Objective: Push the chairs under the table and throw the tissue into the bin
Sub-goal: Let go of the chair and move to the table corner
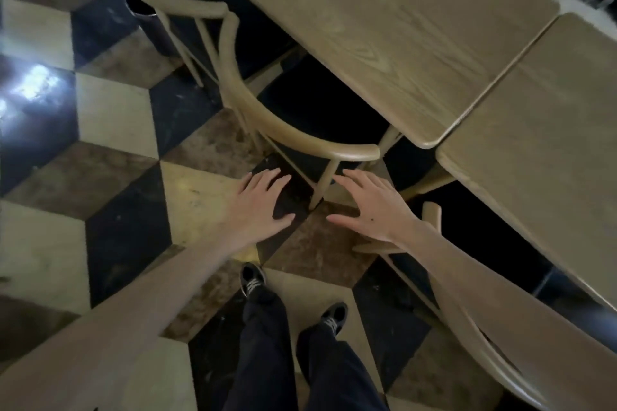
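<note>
A wooden chair [293, 133] with a curved back rail and a dark seat stands partly under the long wooden table [384, 27]. Both my hands hover just short of its back rail, touching nothing. My left hand [263, 200] is open with fingers spread, below the rail's left part. My right hand [370, 207] is open too, below the rail's right end. A second chair [173, 7] stands further along the same table side. A third chair [474, 337] sits under my right forearm. A dark round bin [150, 20] stands behind the second chair. No tissue is visible.
A second table [551, 130] butts against the first on the right. The floor is a checker of black, cream and brown tiles [110, 177]. My feet in dark shoes [253, 280] stand just behind the hands. Another chair's part shows at the top right.
</note>
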Action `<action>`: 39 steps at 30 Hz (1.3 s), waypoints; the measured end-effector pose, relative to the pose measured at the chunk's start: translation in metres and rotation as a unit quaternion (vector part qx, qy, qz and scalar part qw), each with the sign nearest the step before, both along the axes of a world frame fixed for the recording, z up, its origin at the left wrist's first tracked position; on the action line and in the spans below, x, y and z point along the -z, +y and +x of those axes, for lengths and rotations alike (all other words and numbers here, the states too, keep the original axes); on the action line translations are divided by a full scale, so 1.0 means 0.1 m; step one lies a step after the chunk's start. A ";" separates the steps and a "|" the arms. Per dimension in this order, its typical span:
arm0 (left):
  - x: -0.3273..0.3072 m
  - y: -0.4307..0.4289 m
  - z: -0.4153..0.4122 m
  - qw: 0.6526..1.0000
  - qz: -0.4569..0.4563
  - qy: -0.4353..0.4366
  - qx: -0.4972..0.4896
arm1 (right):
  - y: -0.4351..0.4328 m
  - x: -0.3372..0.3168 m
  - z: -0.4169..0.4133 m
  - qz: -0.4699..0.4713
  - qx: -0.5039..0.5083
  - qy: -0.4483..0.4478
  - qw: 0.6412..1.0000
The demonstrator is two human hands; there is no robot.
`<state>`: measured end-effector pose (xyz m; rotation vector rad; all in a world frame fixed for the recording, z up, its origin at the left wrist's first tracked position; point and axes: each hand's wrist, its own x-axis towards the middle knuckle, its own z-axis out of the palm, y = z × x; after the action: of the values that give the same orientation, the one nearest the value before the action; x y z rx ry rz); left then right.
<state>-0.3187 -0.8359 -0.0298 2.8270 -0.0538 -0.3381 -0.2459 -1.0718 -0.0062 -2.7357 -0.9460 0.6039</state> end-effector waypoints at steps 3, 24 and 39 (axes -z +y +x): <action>0.00 0.42 0.00 1.000 0.004 -0.001 -0.020 | 0.44 -0.06 0.11 -0.007 -0.021 0.001 1.000; -0.20 3.06 0.76 0.991 -0.005 0.016 -0.130 | 3.28 -0.07 1.34 -0.009 -0.114 -0.035 0.993; -0.14 4.45 2.72 0.984 -0.033 0.043 -0.170 | 4.81 -0.04 3.34 0.015 -0.140 -0.012 0.990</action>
<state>-0.0469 -0.3909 -0.0156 2.6860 0.4217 -0.3707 0.0885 -0.5911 -0.0022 -2.6080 -1.3473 0.5961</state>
